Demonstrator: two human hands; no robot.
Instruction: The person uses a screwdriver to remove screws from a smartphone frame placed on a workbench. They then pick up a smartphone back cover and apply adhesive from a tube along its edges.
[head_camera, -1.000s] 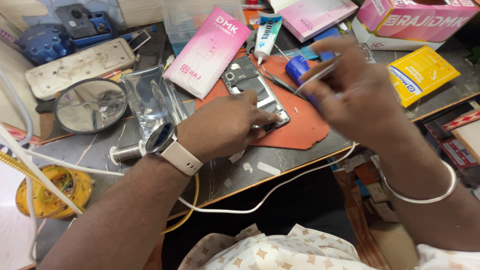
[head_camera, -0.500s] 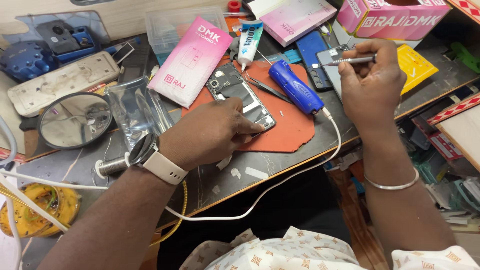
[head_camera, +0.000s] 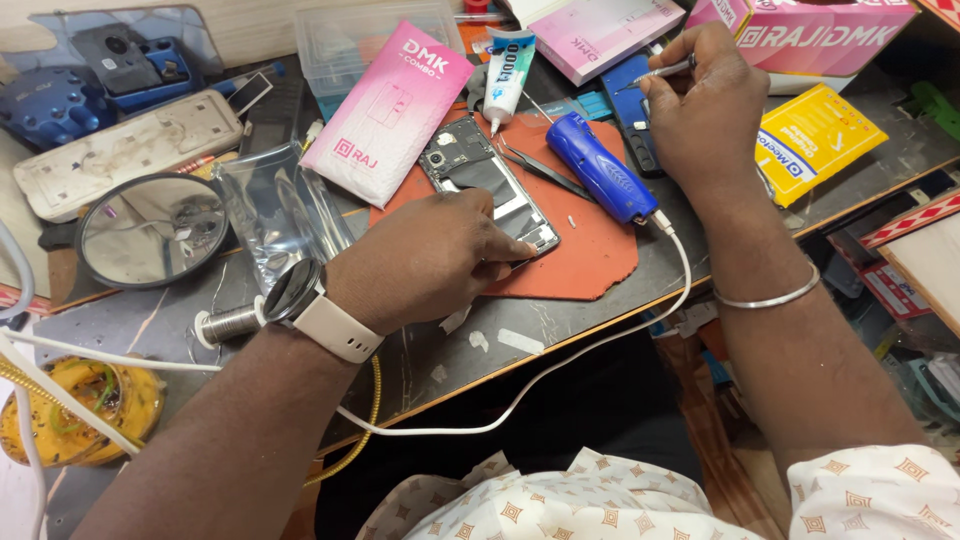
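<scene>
An opened phone (head_camera: 485, 180) with its back cover off lies on an orange-red mat (head_camera: 590, 255). My left hand (head_camera: 425, 260), with a watch on its wrist, rests on the mat and pinches the phone's near end. My right hand (head_camera: 705, 105) is raised at the far right of the mat and holds a thin silver tool (head_camera: 665, 70) over a dark blue flat object (head_camera: 630, 100). A blue corded power tool (head_camera: 600, 165) lies on the mat between the hands, with black tweezers (head_camera: 540, 165) beside the phone.
A pink packet (head_camera: 385, 115), a glue tube (head_camera: 505, 70) and a clear plastic box (head_camera: 350, 40) lie behind the mat. A round mirror (head_camera: 150, 230), a clear bag (head_camera: 280, 215) and a white power strip (head_camera: 130, 150) sit left. Pink boxes (head_camera: 810, 35) and a yellow packet (head_camera: 815, 140) lie right.
My right hand has moved away from over the phone to the far right, still holding the thin tool. The blue power tool is now uncovered. My left hand stays on the phone.
</scene>
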